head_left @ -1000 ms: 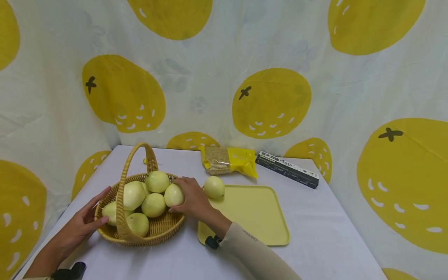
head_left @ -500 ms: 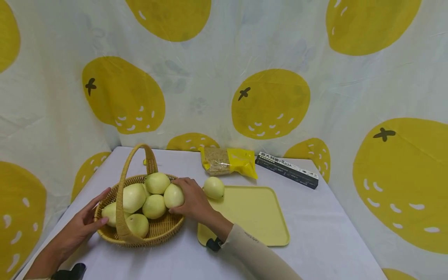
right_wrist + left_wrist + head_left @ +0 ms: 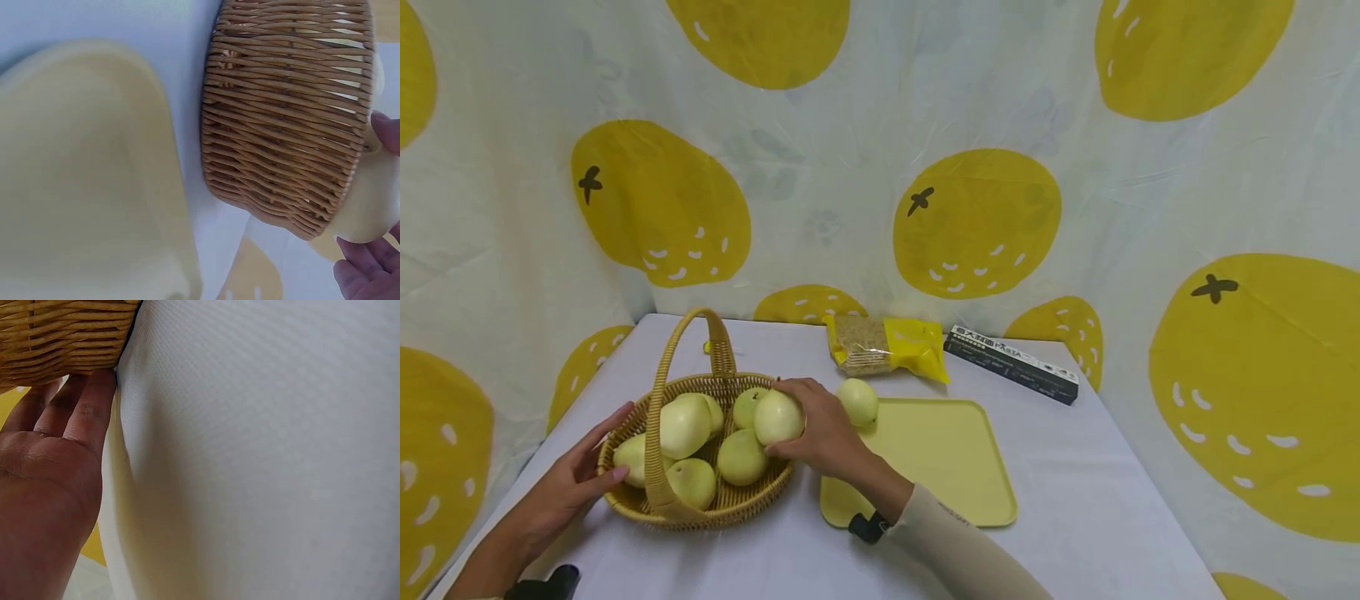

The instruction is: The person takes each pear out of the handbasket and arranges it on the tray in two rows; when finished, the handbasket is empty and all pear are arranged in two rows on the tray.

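A wicker basket [image 3: 730, 497] with a tall handle holds several pale yellow-green pears [image 3: 685, 425]. My left hand [image 3: 574, 477] rests against the basket's left side, with the thumb by the rim. In the left wrist view, that hand's [image 3: 59, 450] fingers lie nearly straight against the low wicker wall. My right hand [image 3: 822, 425] grips a pear [image 3: 778, 417] at the basket's right rim, thumb on the near side and fingers over the far side. This held pear [image 3: 369, 200] overlaps the rim in the right wrist view, between thumb and fingers.
Right of the basket lies a yellow tray [image 3: 940, 458], with one pear [image 3: 857, 402] at its far left corner. Behind it are a yellow bag [image 3: 887, 346] of grain-like food and a long black pasta box [image 3: 1011, 364]. A patterned curtain [image 3: 827, 167] hangs behind the table.
The pear in my right hand has risen slightly and moved right. Pears beside it have shifted right and down inside the basket. My left hand has stayed at the basket.
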Demonstrator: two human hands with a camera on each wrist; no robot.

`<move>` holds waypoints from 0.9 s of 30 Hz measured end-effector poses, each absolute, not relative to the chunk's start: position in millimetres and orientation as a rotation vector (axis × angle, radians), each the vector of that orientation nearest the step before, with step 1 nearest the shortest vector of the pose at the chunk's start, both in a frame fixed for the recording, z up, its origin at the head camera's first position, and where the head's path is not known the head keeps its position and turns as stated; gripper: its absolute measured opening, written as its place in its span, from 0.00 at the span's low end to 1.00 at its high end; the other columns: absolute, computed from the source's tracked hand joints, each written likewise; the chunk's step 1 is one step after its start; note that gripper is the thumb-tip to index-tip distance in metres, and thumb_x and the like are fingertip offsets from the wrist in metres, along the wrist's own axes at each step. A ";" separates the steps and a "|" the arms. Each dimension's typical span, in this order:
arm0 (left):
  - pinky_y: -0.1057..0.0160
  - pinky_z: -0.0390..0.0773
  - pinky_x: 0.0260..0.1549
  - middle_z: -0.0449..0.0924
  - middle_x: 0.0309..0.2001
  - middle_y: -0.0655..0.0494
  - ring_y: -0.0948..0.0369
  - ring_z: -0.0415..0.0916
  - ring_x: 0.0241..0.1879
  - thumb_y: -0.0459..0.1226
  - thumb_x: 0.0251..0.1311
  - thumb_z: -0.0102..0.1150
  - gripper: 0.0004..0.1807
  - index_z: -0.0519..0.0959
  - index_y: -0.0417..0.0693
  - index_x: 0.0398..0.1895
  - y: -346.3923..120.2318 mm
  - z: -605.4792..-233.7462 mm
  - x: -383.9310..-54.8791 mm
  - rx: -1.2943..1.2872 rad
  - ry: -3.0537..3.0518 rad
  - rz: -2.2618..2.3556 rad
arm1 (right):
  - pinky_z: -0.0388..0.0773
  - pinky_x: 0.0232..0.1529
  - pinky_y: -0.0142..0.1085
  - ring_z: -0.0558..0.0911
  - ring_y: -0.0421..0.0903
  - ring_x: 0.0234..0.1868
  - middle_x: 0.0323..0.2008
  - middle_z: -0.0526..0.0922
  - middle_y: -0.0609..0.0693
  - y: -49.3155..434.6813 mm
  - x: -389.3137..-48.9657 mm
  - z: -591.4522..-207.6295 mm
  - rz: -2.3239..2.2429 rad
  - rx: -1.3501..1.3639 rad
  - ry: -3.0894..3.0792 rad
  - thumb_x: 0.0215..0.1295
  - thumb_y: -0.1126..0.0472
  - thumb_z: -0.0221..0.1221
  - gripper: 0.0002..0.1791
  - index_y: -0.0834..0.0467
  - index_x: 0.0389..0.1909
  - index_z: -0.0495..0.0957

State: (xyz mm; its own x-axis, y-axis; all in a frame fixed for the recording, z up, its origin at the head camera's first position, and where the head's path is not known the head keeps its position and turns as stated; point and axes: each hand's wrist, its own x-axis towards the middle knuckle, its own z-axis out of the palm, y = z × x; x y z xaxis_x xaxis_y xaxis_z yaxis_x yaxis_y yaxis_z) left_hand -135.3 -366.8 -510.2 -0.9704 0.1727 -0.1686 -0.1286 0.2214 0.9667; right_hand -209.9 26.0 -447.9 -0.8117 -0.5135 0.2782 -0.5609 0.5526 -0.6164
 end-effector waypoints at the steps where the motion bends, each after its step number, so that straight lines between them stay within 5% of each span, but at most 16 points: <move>1: 0.83 0.71 0.52 0.26 0.88 0.67 0.69 0.39 0.84 0.37 0.80 0.55 0.47 0.38 0.78 0.87 -367.1 -510.3 -135.3 0.048 2.258 1.822 | 0.78 0.67 0.43 0.79 0.47 0.69 0.70 0.77 0.46 27.0 -209.3 -446.7 1.117 0.941 -2.701 0.51 0.48 0.82 0.48 0.49 0.74 0.73; 6: 0.85 0.70 0.51 0.28 0.88 0.71 0.96 0.55 0.62 0.36 0.80 0.55 0.47 0.39 0.77 0.87 -368.2 -510.2 -135.4 0.076 2.267 1.825 | 0.78 0.67 0.42 0.78 0.47 0.70 0.70 0.78 0.46 31.7 -207.6 -442.8 1.165 0.952 -2.658 0.50 0.49 0.83 0.48 0.50 0.74 0.73; 9: 0.85 0.70 0.51 0.28 0.87 0.73 0.96 0.54 0.63 0.36 0.80 0.54 0.47 0.39 0.77 0.87 -368.6 -510.5 -135.7 0.075 2.258 1.833 | 0.80 0.65 0.41 0.78 0.46 0.70 0.70 0.78 0.47 35.5 -206.7 -440.3 1.237 0.955 -2.627 0.50 0.51 0.83 0.49 0.50 0.74 0.73; 14: 0.85 0.70 0.51 0.28 0.87 0.74 0.82 0.42 0.78 0.37 0.81 0.54 0.47 0.38 0.79 0.87 -368.9 -512.1 -136.2 0.060 2.264 1.820 | 0.83 0.60 0.42 0.78 0.45 0.69 0.70 0.77 0.47 44.0 -205.9 -434.3 1.329 0.940 -2.600 0.49 0.54 0.84 0.49 0.51 0.74 0.73; 20: 0.85 0.69 0.51 0.28 0.87 0.74 0.96 0.52 0.64 0.36 0.81 0.54 0.47 0.38 0.77 0.87 -368.7 -511.3 -136.2 0.082 2.270 1.825 | 0.83 0.58 0.38 0.78 0.46 0.69 0.70 0.78 0.47 56.9 -207.8 -427.6 1.357 0.914 -2.572 0.48 0.56 0.85 0.49 0.52 0.74 0.74; 27: 0.85 0.69 0.51 0.29 0.87 0.75 0.97 0.52 0.62 0.37 0.81 0.54 0.47 0.38 0.78 0.87 -367.8 -509.9 -135.0 0.077 2.290 1.807 | 0.84 0.61 0.44 0.77 0.48 0.72 0.72 0.77 0.48 76.4 -211.7 -424.1 1.385 0.876 -2.559 0.48 0.58 0.85 0.49 0.53 0.73 0.74</move>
